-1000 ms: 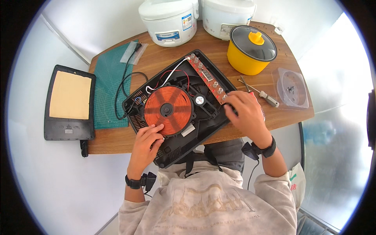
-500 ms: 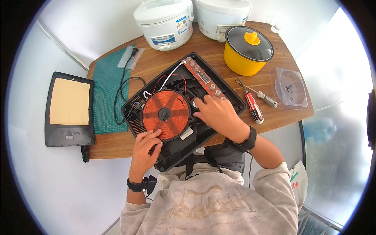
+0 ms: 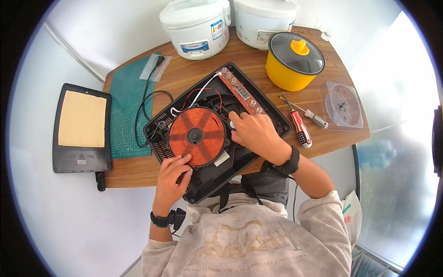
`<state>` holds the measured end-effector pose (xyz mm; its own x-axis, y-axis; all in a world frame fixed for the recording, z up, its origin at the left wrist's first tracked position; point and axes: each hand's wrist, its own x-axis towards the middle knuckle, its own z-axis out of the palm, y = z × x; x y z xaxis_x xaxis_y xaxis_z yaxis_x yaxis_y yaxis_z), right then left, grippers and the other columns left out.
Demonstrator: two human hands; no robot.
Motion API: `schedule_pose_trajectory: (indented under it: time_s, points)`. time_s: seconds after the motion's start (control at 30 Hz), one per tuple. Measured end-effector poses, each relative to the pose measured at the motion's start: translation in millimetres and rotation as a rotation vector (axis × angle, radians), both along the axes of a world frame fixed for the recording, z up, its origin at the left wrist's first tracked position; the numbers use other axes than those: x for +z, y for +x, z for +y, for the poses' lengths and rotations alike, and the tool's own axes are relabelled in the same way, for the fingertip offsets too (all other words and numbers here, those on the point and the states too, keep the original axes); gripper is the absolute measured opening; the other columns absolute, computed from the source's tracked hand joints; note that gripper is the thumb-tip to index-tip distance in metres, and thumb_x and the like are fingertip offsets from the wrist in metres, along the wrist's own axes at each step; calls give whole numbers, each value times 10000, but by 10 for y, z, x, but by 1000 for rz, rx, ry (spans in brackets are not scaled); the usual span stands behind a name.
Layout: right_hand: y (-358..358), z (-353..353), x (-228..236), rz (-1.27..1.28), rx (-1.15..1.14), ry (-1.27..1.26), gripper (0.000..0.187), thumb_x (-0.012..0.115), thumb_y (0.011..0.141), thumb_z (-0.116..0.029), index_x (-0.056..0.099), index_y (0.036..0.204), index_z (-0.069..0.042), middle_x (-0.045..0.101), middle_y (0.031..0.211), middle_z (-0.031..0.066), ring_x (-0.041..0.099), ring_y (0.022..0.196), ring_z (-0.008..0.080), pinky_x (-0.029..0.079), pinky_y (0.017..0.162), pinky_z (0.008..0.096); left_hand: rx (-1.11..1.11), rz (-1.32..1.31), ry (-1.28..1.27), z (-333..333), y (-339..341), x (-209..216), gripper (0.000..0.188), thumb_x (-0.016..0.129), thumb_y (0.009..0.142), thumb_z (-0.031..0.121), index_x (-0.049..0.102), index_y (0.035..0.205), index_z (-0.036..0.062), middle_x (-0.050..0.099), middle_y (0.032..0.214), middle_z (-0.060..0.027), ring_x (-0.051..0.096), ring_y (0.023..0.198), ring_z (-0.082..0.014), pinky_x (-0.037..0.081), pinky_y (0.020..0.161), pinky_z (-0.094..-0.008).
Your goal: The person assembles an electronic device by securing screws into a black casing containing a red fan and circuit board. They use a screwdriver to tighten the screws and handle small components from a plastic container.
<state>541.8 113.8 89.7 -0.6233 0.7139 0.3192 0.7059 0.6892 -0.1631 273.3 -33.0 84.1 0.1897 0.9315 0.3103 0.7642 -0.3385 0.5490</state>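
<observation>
We rest our left hand [image 3: 174, 177] at the lower-left rim of the copper coil [image 3: 196, 135], fingers loosely bent, though we cannot tell whether they pinch anything. Our right hand [image 3: 257, 133] curls over the white fan hub [image 3: 231, 124] beside it, its grip hidden from us. The opened black cooker base [image 3: 236, 159] lies aslant on the wooden table [image 3: 127, 175], its near corner overhanging the edge.

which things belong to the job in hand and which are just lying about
In the job:
opened induction cooker base, under left hand and right hand
copper coil
red circuit board
probably black panel with tan sheet, red-handled screwdriver, grey-handled screwdriver, clear tray

Seemingly lying about:
two white rice cookers
yellow lidded pot
green cutting mat
</observation>
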Motion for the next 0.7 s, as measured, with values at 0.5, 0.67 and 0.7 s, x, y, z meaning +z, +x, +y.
schedule_pose_trajectory:
  time_s: [0.5,0.67,0.7]
  points:
    - [37,-13,62,-4,-46,-151,396,753,859,-293,555,1076,-28,667,771,130,688,690,322,529,593,417,10,-34,6,5,-1,6,132,745,806,2,690,922,32,731,1235,-97,607,1016,-322,501,909,-409]
    - [13,26,49,42,-76,-204,447,744,869,-296,566,1146,7,678,819,169,687,727,363,542,664,440,4,-13,28,9,-31,-19,140,759,807,2,696,928,34,736,1232,-82,611,1009,-312,512,904,-390]
    - [16,52,48,42,-71,-243,445,742,869,-288,571,1149,12,679,832,180,687,752,374,544,683,447,5,-14,30,6,-31,-22,142,760,806,2,698,929,35,736,1231,-82,612,1008,-313,512,904,-391]
